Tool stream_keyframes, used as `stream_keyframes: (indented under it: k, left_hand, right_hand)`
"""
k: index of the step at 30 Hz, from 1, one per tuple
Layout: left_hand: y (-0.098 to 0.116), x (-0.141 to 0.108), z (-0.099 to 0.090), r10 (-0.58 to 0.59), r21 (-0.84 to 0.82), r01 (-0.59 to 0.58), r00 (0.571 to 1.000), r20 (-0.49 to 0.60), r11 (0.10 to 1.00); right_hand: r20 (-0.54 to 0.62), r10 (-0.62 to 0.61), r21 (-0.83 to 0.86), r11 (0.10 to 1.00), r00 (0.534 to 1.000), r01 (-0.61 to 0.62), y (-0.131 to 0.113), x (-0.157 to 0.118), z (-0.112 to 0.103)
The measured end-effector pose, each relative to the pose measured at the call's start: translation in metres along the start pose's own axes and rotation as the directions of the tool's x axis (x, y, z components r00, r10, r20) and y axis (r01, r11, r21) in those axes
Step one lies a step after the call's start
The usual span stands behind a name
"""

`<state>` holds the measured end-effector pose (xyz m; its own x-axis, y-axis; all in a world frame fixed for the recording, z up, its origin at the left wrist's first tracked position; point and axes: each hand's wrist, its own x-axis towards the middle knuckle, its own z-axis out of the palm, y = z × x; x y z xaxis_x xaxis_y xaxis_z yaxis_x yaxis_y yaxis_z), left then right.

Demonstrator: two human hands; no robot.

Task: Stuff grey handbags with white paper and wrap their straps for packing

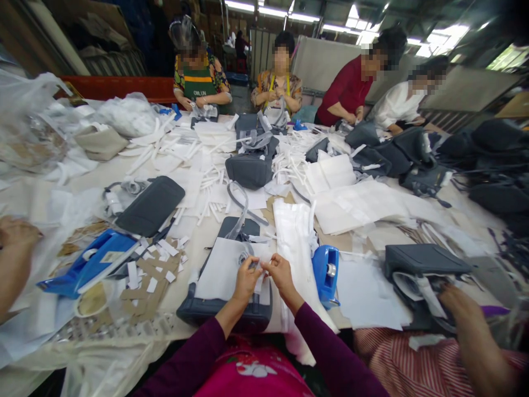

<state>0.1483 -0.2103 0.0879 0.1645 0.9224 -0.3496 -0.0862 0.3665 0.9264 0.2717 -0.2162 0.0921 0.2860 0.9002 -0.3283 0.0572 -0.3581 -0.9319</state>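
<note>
Cluttered beige factory worktable (88, 173), with both hands working at its near edge, 6 o'clock: left hand (247, 278) and right hand (281, 274) nearly closed, fingertips pinching a narrow white paper tab (259, 283) (its exact shape is hard to tell) above a white paper sheet (221, 270) lying on a dark grey fabric bag (223, 314). Blue plastic tape dispenser (325, 273) stands at 3 o'clock.
</note>
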Motion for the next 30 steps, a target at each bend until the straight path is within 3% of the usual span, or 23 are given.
stream_keyframes:
  k: [5,8,13,17,19,22,25,30]
  left_hand:
    - [0.0,0.002,-0.003,-0.115,-0.148,0.114,0.993,0.0,0.982]
    - [0.001,0.002,-0.003,-0.152,-0.208,0.153,0.988,0.017,0.966]
    - [0.001,0.002,-0.005,-0.167,-0.268,0.167,0.986,0.024,0.949]
    - [0.001,0.004,-0.006,-0.151,-0.308,0.158,0.987,0.048,0.938]
    - [0.001,0.004,-0.006,-0.145,-0.335,0.151,0.988,0.042,0.93]
    - [0.001,0.004,-0.006,-0.16,-0.343,0.153,0.987,0.009,0.927]
    - [0.001,0.004,-0.007,-0.165,-0.342,0.158,0.986,0.008,0.926]
    - [-0.001,0.007,-0.008,-0.121,-0.285,0.117,0.993,0.002,0.951]
  right_hand:
    - [0.258,-0.08,-0.01,0.996,0.963,0.086,0.002,0.011,-0.021]
    - [0.332,-0.124,-0.008,0.991,0.935,0.134,-0.001,0.018,-0.031]
    - [0.297,-0.187,-0.113,0.967,0.936,0.229,-0.006,0.024,-0.02]
    - [0.196,-0.239,-0.086,0.962,0.951,0.259,-0.004,0.02,-0.001]
    - [0.101,-0.234,-0.034,0.971,0.967,0.238,-0.001,0.014,0.009]
    - [0.001,-0.087,0.094,0.992,0.996,0.087,0.004,0.004,0.02]
    - [0.042,0.053,0.228,0.972,0.998,-0.061,0.003,-0.005,0.022]
    - [0.135,-0.014,0.269,0.963,0.991,-0.023,-0.01,-0.009,0.021]
